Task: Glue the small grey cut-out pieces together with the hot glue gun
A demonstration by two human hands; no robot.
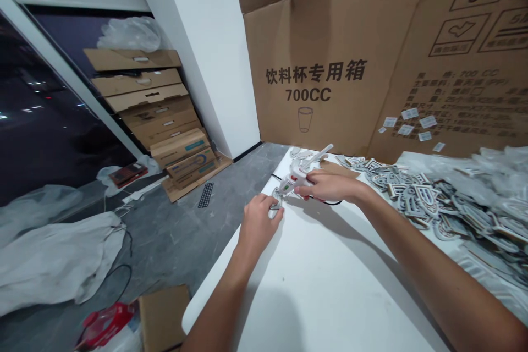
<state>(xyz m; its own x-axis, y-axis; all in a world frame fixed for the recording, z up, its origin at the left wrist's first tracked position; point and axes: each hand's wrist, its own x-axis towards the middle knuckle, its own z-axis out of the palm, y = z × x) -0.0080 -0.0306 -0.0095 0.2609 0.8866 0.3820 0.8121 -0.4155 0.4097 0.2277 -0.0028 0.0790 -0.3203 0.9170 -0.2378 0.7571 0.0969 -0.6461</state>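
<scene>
At the lower left of the frame, a cardboard box (163,313) stands beside a red-and-clear plastic item (105,322). The white desk (330,280) spreads from the bottom edge up to the centre. Near the middle of the frame, at the desk's left edge, the left hand (259,219) has its thumb and fingers closed on a small grey-white piece (275,203). Just to the right, the right hand (329,185) has its fingers wrapped around a white glue gun (293,180), whose nozzle points down at the piece; whether the two touch, I cannot tell. A pale stick (322,155) juts from the gun toward the upper right.

At the right of the frame, a heap of flat cut-out pieces (421,198) covers the desk, with clear plastic bags (490,179) over part of it. At the left, a whitish cloth (61,261) lies on the grey floor (177,242); beyond it are a black grid (205,195) and, upper left, stacked cardboard boxes (157,104). Behind the desk, a large printed carton (350,104) fills the upper right.
</scene>
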